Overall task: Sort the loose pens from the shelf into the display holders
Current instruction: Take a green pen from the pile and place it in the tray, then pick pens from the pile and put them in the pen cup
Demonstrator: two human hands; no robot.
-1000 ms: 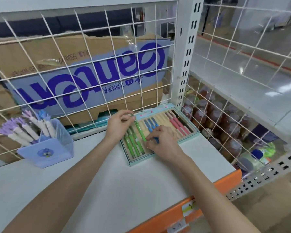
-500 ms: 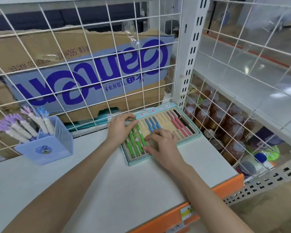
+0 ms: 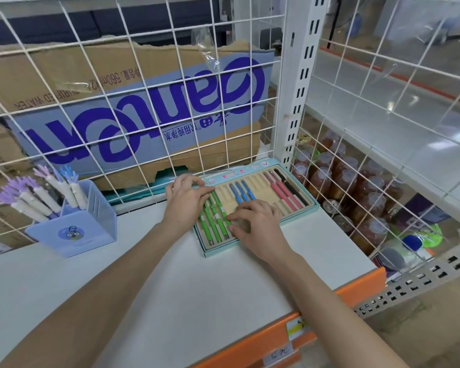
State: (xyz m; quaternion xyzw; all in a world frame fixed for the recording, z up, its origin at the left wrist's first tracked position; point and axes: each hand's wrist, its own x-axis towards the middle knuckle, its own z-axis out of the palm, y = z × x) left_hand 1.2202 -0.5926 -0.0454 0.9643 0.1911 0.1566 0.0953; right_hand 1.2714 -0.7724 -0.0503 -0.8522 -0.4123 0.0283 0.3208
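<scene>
Hands both flat on the teal slotted cardboard pen tray point(image 3: 300, 213) at 1 o'clock: left hand point(image 3: 186, 199) fingers straight, pressing the green plastic pens point(image 3: 213, 221); right hand point(image 3: 255, 224) fingers loosely curled, pinching nothing.

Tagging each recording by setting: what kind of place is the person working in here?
Most likely a shop or its stockroom. A white shelf with an orange front edge carries handwritten price labels, a flat light-blue slotted display tray of coloured pens lies on it, and clear bottles of brown drink are stocked behind white wire mesh.
</scene>
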